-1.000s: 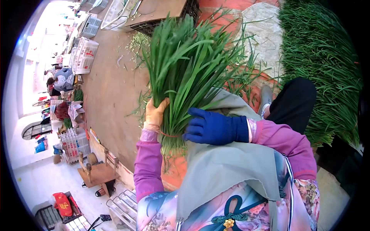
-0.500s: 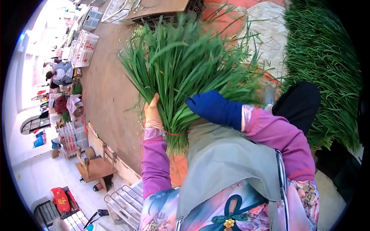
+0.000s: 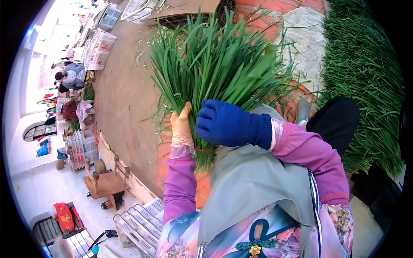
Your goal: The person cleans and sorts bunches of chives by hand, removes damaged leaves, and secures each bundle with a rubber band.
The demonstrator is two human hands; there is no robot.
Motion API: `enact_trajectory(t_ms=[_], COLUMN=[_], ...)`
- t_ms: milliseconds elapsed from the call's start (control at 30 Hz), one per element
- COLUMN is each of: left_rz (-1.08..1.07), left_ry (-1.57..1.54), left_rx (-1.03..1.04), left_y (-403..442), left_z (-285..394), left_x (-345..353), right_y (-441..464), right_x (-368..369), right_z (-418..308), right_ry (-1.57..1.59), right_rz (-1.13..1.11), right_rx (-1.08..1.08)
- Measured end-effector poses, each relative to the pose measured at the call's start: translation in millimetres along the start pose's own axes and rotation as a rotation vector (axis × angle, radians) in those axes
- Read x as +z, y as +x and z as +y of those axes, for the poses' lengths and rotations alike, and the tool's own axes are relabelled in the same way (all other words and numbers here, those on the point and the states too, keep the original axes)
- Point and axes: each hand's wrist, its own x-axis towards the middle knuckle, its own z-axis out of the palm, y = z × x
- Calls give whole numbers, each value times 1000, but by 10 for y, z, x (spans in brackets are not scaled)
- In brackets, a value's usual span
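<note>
A large bunch of green Chinese chives [image 3: 215,64] fans out away from me, its pale stem ends hanging low over my apron [image 3: 254,180]. My left hand [image 3: 182,125], in a tan glove, is wrapped around the left side of the bunch, thumb up. My right hand [image 3: 228,123], in a dark blue knitted glove, lies across the front of the stems with its fingers curled into them, close beside my left hand. A thin red band [image 3: 203,149] shows by the left wrist, below both hands; whether it goes around the stems is not clear.
A thick pile of chives [image 3: 361,81] lies at the right. Ahead stands a board-topped crate [image 3: 185,9] beside a white sheet [image 3: 303,43]. White crates [image 3: 100,49] line the left, where a person [image 3: 73,76] sits. A small wooden stool [image 3: 105,185] lies lower left.
My right hand has moved left and closed in on the stems beside my left hand. The leaves, blurred and spread wide before, now stand more upright and gathered.
</note>
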Motion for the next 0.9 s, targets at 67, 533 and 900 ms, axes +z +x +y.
enact_trajectory(t_ms=[67,533,900], left_rz=[1,-56,-64], left_ry=[5,45,10], left_rx=[-7,-1,-26], left_y=[-21,-5,35], left_z=[13,7,6], left_x=[25,100,78], right_y=[-20,-147,-298], right_x=[2,170,202], right_z=[13,561,425], right_ry=[19,427,455], right_rz=[2,183,228], right_rx=[-23,957,732])
